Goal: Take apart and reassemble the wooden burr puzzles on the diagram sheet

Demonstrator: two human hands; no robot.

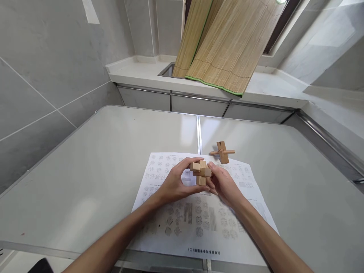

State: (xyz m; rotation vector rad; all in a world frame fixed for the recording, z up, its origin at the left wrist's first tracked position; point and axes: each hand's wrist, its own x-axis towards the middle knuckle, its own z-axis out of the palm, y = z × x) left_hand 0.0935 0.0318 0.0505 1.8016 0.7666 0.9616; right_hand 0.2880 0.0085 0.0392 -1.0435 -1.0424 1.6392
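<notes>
A wooden burr puzzle (201, 172) of interlocking light-brown bars is held up over the printed sheet. Thumb and fingers of my left hand (178, 182) close around it from the left, spanning its top and bottom. From the other side my right hand (223, 180) pinches a bar at the puzzle's right; some of its fingers are hidden behind the wood. Beneath both hands lies a large white instruction sheet (196, 242) covered with small diagrams and text, upside down to me. Just beyond its upper right edge rests a second wooden puzzle (223, 152), made of a flat marked piece with sticks through it.
The pale table (99, 159) has a seam (198, 132) running away from me. Behind it stands a white counter (136, 74) with a sink (167, 71), partly covered by a green-edged bamboo mat (227, 49). Grey tiled walls (57, 57) enclose the far and left sides.
</notes>
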